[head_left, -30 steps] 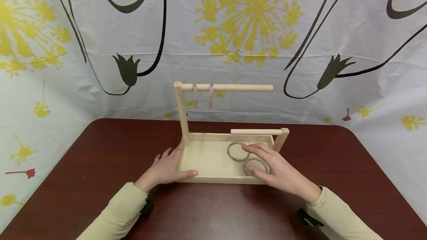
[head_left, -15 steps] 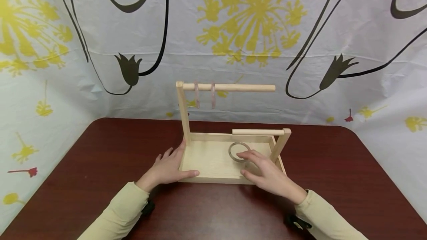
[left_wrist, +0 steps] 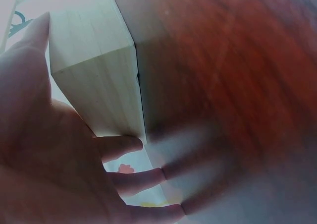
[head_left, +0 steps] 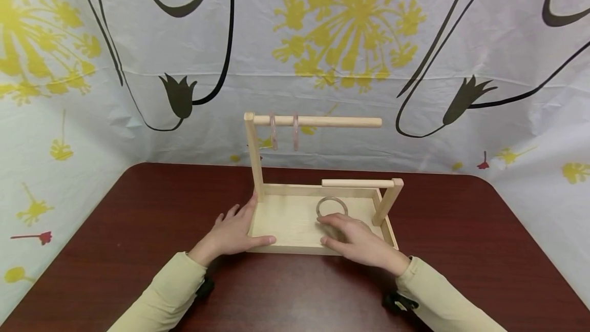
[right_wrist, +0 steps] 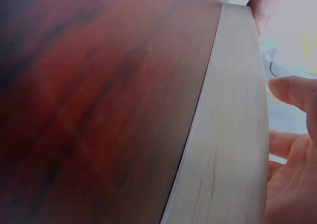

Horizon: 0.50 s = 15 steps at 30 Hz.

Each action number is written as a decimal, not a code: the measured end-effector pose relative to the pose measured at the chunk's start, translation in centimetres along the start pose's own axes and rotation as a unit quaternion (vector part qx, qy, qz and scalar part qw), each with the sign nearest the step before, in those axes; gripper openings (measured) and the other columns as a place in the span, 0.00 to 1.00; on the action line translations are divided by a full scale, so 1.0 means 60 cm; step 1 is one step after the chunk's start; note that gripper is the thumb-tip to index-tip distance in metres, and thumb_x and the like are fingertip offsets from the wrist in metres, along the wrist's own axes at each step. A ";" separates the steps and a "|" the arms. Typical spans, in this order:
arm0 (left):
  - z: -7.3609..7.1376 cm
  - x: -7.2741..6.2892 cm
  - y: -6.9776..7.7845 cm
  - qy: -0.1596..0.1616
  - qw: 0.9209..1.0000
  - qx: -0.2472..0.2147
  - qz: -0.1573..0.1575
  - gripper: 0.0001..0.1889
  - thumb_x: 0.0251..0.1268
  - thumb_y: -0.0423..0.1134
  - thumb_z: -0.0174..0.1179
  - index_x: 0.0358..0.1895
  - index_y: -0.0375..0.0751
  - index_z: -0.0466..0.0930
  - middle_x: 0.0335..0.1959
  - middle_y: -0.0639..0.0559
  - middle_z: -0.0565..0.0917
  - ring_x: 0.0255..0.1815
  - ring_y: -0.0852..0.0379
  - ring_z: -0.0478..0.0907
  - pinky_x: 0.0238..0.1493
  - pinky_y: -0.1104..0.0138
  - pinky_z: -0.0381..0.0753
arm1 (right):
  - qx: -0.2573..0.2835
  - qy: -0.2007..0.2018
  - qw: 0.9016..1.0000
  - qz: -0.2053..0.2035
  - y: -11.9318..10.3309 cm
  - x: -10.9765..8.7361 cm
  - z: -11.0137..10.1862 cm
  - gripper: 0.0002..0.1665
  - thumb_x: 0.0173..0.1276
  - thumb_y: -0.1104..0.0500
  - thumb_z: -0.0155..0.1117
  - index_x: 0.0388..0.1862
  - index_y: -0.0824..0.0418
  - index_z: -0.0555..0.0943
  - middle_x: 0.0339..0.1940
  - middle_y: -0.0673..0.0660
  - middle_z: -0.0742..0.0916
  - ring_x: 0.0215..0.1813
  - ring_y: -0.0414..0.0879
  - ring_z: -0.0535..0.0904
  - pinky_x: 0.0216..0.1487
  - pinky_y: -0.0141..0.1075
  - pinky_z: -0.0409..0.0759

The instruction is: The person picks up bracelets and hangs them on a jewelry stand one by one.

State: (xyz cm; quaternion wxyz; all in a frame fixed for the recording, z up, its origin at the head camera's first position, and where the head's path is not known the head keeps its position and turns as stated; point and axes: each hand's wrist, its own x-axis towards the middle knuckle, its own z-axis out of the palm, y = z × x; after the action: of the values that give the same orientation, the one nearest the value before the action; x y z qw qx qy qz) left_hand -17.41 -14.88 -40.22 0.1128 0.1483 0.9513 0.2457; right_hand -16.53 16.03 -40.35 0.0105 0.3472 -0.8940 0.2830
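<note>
That grey ring (head_left: pixel 332 199) looks light, stiff; I'd pinch its rim; right hand (head_left: pixel 357 242) and left hand (head_left: pixel 232 233) have fingers spread.

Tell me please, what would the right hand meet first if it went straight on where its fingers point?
Across the tray, the right hand would probably meet the tall wooden post; depth is unclear, so the tray floor may come first.
</note>
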 end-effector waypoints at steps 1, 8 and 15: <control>0.000 0.000 0.000 0.000 1.000 0.000 0.000 0.60 0.54 0.69 0.61 0.78 0.41 0.36 0.74 0.38 0.58 0.71 0.29 0.51 0.61 0.32 0.49 | -0.002 -0.002 1.000 0.000 0.000 0.001 0.001 0.26 0.71 0.51 0.61 0.62 0.64 0.76 0.58 0.57 0.81 0.60 0.51 0.75 0.58 0.49 0.72; 0.000 0.001 0.000 -0.001 1.000 -0.001 -0.003 0.60 0.53 0.69 0.61 0.78 0.42 0.35 0.74 0.38 0.58 0.71 0.29 0.51 0.61 0.32 0.49 | -0.008 -0.013 1.000 0.010 -0.002 0.010 0.001 0.26 0.70 0.52 0.62 0.63 0.63 0.76 0.59 0.58 0.80 0.62 0.51 0.73 0.60 0.48 0.70; -0.003 -0.002 0.003 -0.002 1.000 -0.002 -0.007 0.60 0.53 0.69 0.61 0.78 0.41 0.36 0.73 0.36 0.58 0.71 0.29 0.51 0.61 0.31 0.49 | -0.013 -0.036 0.999 0.005 -0.011 0.019 0.007 0.28 0.70 0.49 0.61 0.64 0.62 0.75 0.60 0.58 0.80 0.63 0.52 0.73 0.60 0.48 0.70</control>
State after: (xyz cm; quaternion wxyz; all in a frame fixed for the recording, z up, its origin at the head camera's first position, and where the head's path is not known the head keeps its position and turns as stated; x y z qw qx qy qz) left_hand -17.32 -14.83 -39.97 0.1167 0.1414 0.9516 0.2468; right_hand -16.88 14.72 -40.13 -0.0181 0.3524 -0.8993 0.2584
